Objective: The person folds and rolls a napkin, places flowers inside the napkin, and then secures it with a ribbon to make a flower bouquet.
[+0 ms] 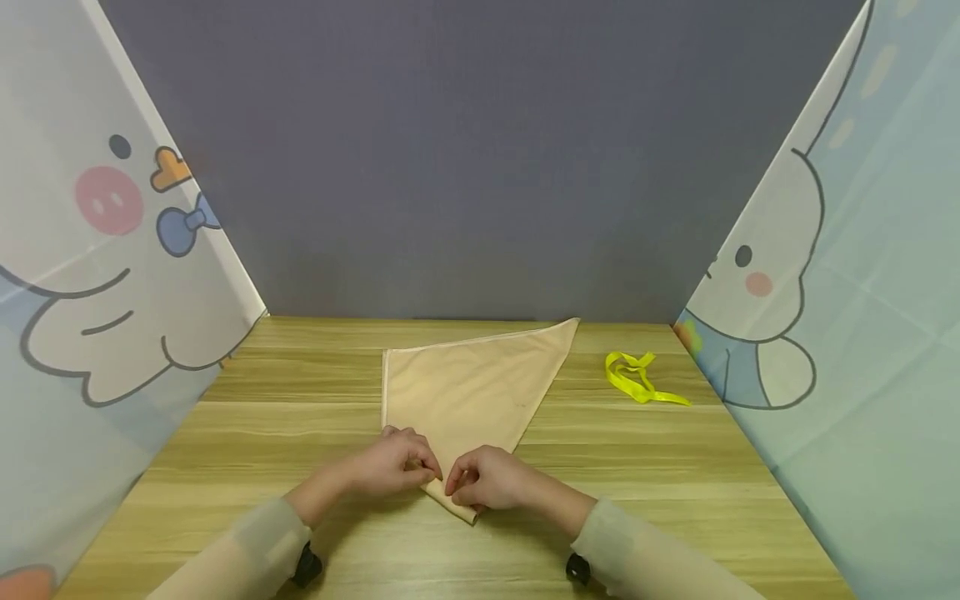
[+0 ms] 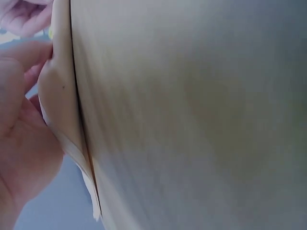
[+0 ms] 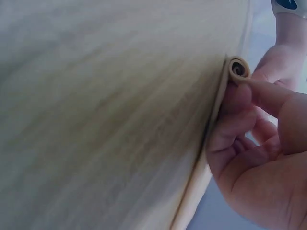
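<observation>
A beige cloth [image 1: 465, 383] lies on the wooden table, its near edge wound into a narrow roll [image 1: 450, 502]. My left hand [image 1: 393, 462] pinches this roll with bent fingers and thumb, left of its middle. Close beside it, my right hand [image 1: 495, 477] pinches the roll nearer its right end. In the right wrist view the spiral end of the roll [image 3: 239, 69] shows by the thumb and finger. The left wrist view has the roll [image 2: 60, 91] running along the left hand's fingers, with a loose flap at its lower end. Some fingertips are hidden.
A crumpled yellow ribbon [image 1: 633, 382] lies to the right of the cloth. Behind the table [image 1: 300, 375] stands a grey panel [image 1: 480, 167]. Sheets printed with cartoon animals hang on the left [image 1: 150, 292] and right [image 1: 862, 333].
</observation>
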Motion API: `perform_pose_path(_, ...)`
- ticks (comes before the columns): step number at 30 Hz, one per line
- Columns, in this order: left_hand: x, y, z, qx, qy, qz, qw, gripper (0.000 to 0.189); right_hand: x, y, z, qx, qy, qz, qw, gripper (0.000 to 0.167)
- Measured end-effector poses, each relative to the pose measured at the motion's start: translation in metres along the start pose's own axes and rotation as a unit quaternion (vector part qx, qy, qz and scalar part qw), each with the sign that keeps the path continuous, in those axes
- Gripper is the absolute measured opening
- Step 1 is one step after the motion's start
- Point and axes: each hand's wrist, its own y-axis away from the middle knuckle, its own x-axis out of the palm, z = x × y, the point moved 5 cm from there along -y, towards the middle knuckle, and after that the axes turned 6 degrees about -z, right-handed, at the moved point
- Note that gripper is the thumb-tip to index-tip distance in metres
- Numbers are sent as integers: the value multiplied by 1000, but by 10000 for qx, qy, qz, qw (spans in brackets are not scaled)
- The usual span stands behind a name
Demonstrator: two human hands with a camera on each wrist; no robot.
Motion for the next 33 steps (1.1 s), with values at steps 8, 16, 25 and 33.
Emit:
perform_pose_path(8, 12, 1, -14, -1, 169, -238, 9996, 10, 1, 11, 3, -250, 388, -194, 9987, 13)
perform_pose_path(16, 10, 1, -14, 622, -223, -288, 9974, 15, 6, 11, 0, -237, 849, -367, 9954, 18)
perform_pose_path(25, 6, 3, -10, 317, 192, -64, 9993, 3, 4, 13, 4, -381, 1123, -437, 9920, 17)
perform_pose_path(33, 7, 2, -3, -35, 379, 155, 9992, 5, 7, 10, 16, -721, 1443, -711, 9843, 17)
